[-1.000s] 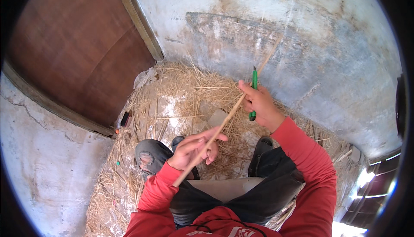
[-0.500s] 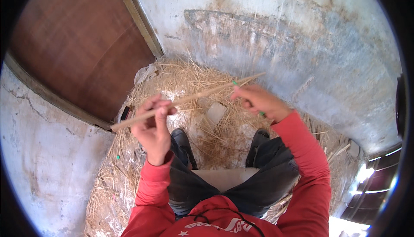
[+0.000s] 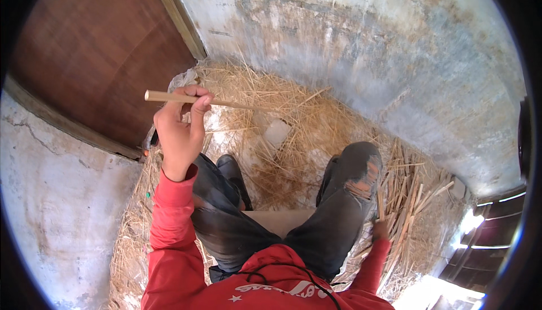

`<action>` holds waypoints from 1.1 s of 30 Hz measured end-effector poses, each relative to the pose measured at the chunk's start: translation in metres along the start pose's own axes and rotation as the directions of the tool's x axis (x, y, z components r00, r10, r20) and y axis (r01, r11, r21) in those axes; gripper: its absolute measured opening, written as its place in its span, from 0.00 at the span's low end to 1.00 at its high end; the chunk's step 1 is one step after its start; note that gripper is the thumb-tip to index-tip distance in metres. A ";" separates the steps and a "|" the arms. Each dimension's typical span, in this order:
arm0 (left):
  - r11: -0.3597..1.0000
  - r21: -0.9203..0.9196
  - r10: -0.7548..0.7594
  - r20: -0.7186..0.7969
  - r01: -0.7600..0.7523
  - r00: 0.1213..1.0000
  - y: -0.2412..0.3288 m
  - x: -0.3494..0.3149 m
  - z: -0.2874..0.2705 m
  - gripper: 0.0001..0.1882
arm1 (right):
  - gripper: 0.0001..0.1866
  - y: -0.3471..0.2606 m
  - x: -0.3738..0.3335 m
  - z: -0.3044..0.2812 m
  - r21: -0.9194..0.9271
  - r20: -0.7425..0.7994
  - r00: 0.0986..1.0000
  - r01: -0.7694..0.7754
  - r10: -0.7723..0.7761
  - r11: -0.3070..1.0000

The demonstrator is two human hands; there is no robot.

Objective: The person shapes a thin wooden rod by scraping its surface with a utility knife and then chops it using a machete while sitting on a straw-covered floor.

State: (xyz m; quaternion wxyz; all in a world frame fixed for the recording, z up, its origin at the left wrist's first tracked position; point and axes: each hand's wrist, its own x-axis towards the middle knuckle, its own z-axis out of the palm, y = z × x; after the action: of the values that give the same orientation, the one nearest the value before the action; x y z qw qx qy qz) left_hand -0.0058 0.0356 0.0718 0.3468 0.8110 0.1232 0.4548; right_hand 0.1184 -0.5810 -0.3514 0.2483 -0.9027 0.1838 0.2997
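A thin, pale wooden stick [image 3: 232, 104] runs nearly level across the left middle of the view. Its squared, thicker end points left and the far end thins out over the straw. My left hand [image 3: 179, 132] is closed on it near the thick end, thumb and fingers pinching. Down at the right, beside my knee, my right hand [image 3: 381, 230] is small and in shade, at the edge of a pile of split sticks [image 3: 409, 205]. Its fingers cannot be made out, nor whether it holds anything.
Loose straw [image 3: 248, 87] covers the floor, with a pale block [image 3: 276, 134] lying between my feet. A weathered wall [image 3: 350, 56] rises ahead, and a brown door panel [image 3: 101, 56] stands at the left. A small green piece [image 3: 148, 195] lies near the left wall.
My right hand has left the stick, where it had a green-coloured tool, and dropped to the pile at the right. My left hand has moved up and left with the stick, now more level.
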 end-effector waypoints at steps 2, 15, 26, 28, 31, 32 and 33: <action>1.000 0.013 -0.024 0.046 0.024 0.999 -0.005 0.005 0.003 0.06 | 0.45 0.039 -0.027 0.031 -0.536 0.092 0.995 0.029 0.024 0.844; 0.993 0.103 -0.088 0.242 0.065 0.966 -0.046 0.022 0.075 0.10 | 0.31 0.031 0.033 0.110 -0.001 -0.358 0.916 -0.193 0.180 0.981; 0.987 0.118 0.070 0.284 -0.107 0.956 -0.035 0.053 0.042 0.21 | 0.19 0.005 -0.012 0.075 0.311 -0.118 0.983 -0.100 0.143 0.945; 0.986 0.128 0.064 0.287 -0.105 0.956 -0.038 0.054 0.038 0.21 | 0.17 0.000 -0.017 0.060 0.389 -0.091 0.990 -0.067 0.110 0.919; 0.990 0.111 0.048 0.277 -0.082 0.960 -0.051 0.052 0.040 0.20 | 0.15 -0.014 -0.030 0.023 0.479 -0.103 0.992 -0.019 0.077 0.877; 0.988 0.114 0.070 0.248 -0.101 0.966 -0.052 0.051 0.040 0.20 | 0.14 -0.023 -0.037 0.009 0.498 -0.119 0.991 -0.001 0.069 0.867; 0.986 0.120 0.091 0.217 -0.119 0.972 -0.053 0.051 0.039 0.20 | 0.13 -0.029 -0.040 -0.003 0.497 -0.133 0.988 0.003 0.074 0.868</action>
State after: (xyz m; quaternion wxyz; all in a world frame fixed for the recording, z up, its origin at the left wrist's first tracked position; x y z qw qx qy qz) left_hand 0.0610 0.0829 0.0557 0.2790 0.8812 0.0721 0.3748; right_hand 0.1039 -0.5521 -0.3142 0.4517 -0.8248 0.2891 0.1792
